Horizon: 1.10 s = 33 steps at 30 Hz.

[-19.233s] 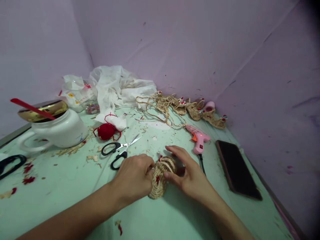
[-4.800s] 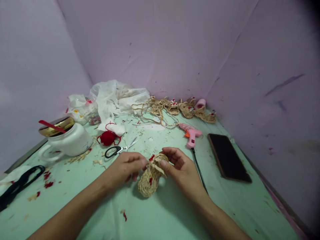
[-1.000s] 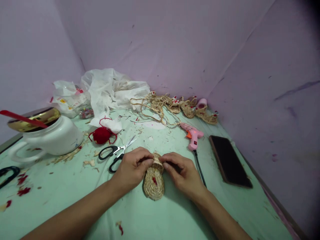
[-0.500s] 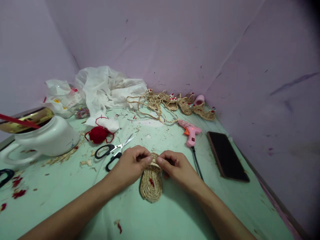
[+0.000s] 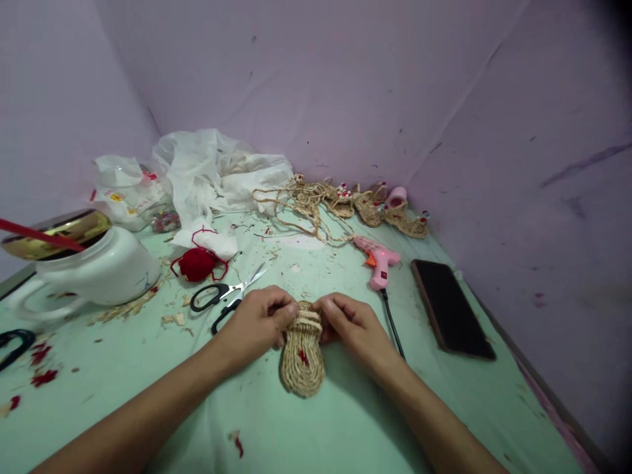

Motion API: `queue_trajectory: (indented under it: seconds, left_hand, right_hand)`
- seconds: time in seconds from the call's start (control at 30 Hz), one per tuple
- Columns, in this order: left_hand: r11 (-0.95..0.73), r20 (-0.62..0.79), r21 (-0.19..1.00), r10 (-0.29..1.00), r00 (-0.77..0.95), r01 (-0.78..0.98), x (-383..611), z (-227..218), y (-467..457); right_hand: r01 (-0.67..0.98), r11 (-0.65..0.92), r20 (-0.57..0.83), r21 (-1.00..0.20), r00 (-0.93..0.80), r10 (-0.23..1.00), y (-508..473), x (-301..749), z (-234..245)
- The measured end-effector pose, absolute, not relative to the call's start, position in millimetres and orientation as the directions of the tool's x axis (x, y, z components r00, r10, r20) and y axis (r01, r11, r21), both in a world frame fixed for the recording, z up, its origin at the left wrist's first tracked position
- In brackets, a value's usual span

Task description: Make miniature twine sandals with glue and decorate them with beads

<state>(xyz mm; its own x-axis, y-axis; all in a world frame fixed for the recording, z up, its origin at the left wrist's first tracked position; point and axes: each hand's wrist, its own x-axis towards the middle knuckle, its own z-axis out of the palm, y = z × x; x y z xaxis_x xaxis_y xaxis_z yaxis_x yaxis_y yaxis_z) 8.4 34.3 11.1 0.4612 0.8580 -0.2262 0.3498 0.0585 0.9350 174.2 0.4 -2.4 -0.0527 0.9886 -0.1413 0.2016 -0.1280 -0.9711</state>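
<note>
A small woven jute slipper (image 5: 302, 359) lies flat on the pale green table (image 5: 345, 421), toe end away from me, with a red spot on its sole. My left hand (image 5: 254, 326) pinches the left side of its strap band. My right hand (image 5: 353, 326) pinches the right side. Both hands have fingers curled and pressed against the slipper's front.
Black-handled scissors (image 5: 222, 296) lie left of my hands, a red yarn ball (image 5: 196, 263) beyond them. A pink glue gun (image 5: 379, 262) and dark phone (image 5: 451, 308) lie to the right. White jug (image 5: 83, 263), plastic bags (image 5: 207, 174), loose jute cord (image 5: 301, 204) and finished slippers (image 5: 395, 214) sit at the back.
Earlier the slipper was held tilted up off the table. It now lies flat, and both hands have closed in on the strap at its front.
</note>
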Motion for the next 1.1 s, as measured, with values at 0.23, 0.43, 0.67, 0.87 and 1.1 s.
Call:
queue_trajectory:
  seconds: [0.23,0.43,0.67,0.87,1.1]
  left_hand:
    - [0.077,-0.185,0.931,0.943,0.278,0.357,4,12,35]
    - [0.072,-0.219,0.905,0.924,0.313,0.42,5,2,29]
    - [0.036,-0.167,0.912,0.943,0.289,0.409,7,7,25]
    - [0.015,-0.141,0.924,0.942,0.304,0.383,2,7,24]
    - [-0.091,-0.031,0.92,0.953,0.302,0.382,1,7,22]
  right_hand:
    - [0.371,-0.119,-0.117,-0.921,0.028,0.993,-3,190,-6]
    - [0.578,-0.04,-0.097,-0.815,-0.069,0.993,-6,194,-2]
    - [0.448,-0.093,-0.14,-0.889,-0.073,0.987,-7,192,-1]
    - [0.173,-0.148,-0.16,-0.974,-0.061,0.985,-9,187,13]
    - [0.214,-0.094,-0.11,-0.972,-0.064,0.992,-11,186,13]
